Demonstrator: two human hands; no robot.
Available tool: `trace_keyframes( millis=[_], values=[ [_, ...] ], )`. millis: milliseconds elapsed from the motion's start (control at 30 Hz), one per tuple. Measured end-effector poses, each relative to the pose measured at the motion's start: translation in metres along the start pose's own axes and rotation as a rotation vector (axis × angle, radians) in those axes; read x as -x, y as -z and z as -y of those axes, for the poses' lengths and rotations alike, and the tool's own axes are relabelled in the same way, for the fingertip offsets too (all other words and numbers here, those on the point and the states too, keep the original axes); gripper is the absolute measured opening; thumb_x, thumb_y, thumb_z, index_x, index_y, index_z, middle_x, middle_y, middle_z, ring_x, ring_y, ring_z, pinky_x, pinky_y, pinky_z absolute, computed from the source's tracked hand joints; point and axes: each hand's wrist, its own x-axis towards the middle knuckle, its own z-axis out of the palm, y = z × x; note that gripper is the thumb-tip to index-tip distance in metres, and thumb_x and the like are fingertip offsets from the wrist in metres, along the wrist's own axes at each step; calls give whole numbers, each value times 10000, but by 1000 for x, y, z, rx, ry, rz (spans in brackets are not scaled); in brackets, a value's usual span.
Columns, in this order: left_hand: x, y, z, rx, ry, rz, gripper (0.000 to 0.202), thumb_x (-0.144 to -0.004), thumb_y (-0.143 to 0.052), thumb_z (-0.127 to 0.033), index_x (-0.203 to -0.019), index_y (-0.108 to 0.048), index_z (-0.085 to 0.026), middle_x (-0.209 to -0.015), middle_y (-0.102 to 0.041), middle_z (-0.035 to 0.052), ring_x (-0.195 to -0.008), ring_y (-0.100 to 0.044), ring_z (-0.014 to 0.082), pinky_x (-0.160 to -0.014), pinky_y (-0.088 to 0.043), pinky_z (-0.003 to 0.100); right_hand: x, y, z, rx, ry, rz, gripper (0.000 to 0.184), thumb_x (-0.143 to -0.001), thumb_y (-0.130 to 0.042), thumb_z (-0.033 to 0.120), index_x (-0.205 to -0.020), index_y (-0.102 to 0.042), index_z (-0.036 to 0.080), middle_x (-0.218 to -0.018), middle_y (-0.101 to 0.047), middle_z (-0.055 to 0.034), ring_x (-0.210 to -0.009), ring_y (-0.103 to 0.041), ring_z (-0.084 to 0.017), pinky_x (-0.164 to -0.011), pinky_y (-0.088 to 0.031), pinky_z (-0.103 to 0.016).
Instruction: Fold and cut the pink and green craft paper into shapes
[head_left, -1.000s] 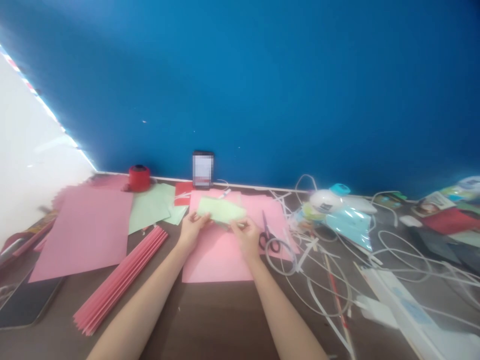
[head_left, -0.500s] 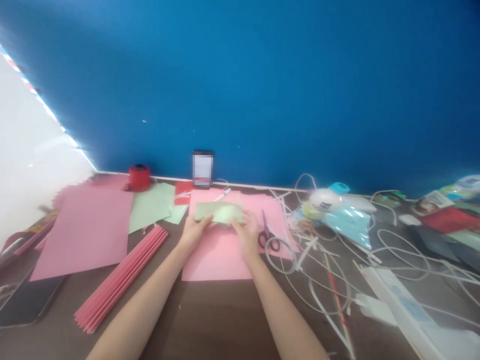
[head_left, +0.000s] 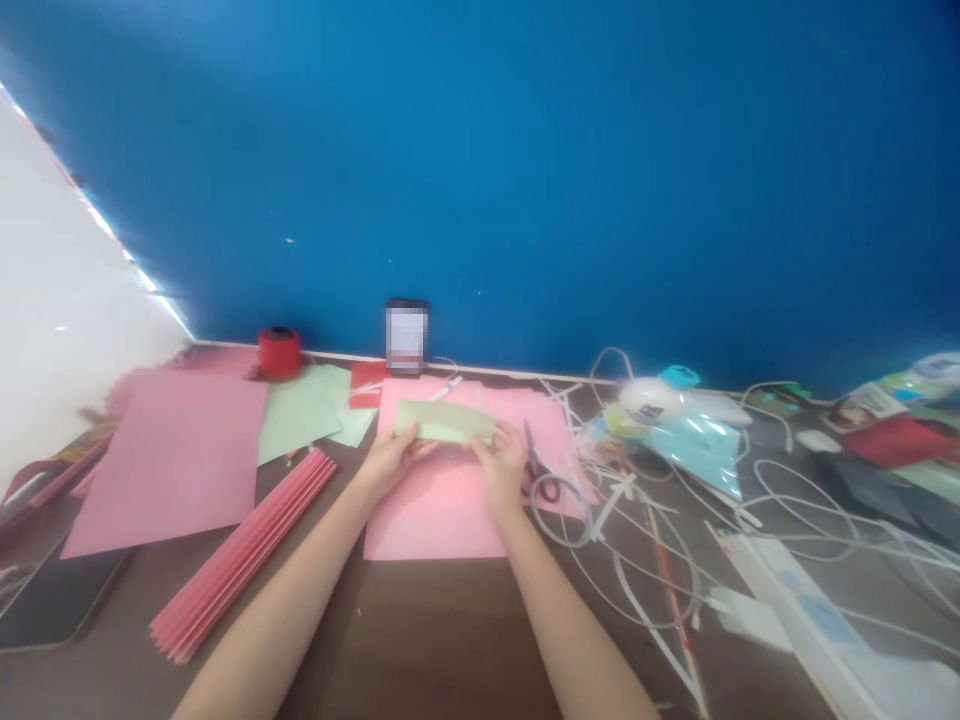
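Observation:
A pale green piece of paper [head_left: 444,421] is stretched sideways between my two hands. My left hand [head_left: 388,460] grips its left end, thumb on the near side. The right end is pinched by my right hand [head_left: 500,462], thumb on the lower edge. Beneath lie pink paper sheets [head_left: 435,520] on the dark table. Scissors with dark handles [head_left: 541,482] rest on the pink paper just right of my right hand. Whether the green paper is folded is hard to make out.
Left are a pleated red paper strip [head_left: 244,555], a large pink sheet [head_left: 169,460], green sheets [head_left: 300,415] and a red roll [head_left: 279,355]. A phone-like screen [head_left: 407,337] leans on the blue wall. White cables [head_left: 675,560], a bottle [head_left: 652,398] and a power strip [head_left: 802,600] crowd the right.
The green paper has shifted slightly right and looks flatter and straighter, its bright curved bulge gone. Both hands have moved a little to the right with it.

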Motion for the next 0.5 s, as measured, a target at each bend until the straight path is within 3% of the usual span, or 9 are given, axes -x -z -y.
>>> trace_keyframes(
  millis=[200, 333, 500],
  values=[
    [-2, 0, 1, 61, 17, 20, 312, -834, -510, -339, -1043, -574, -117, -1008, -659, 139, -998, -601, 227, -958, -424, 404, 3, -1, 3, -11, 6, -8, 390, -599, -704, 232, -937, -529, 146, -835, -676, -68, -756, -646, -185, -716, -516, -333],
    [-1, 2, 9, -95, 20, 101, 298, -739, -639, -304, -925, -633, -71, -949, -676, 155, -981, -607, 252, -964, -413, 404, 5, -2, 5, -22, 12, 10, 373, -605, -703, 235, -922, -525, 151, -829, -676, -62, -705, -646, -177, -674, -523, -322],
    [1, 3, 14, -139, 33, 51, 254, -712, -666, -300, -813, -659, -67, -882, -694, 147, -911, -638, 239, -945, -434, 393, 5, -2, 3, -32, 6, 47, 391, -607, -706, 233, -939, -513, 162, -834, -674, -51, -714, -646, -174, -659, -524, -302]
  ],
)
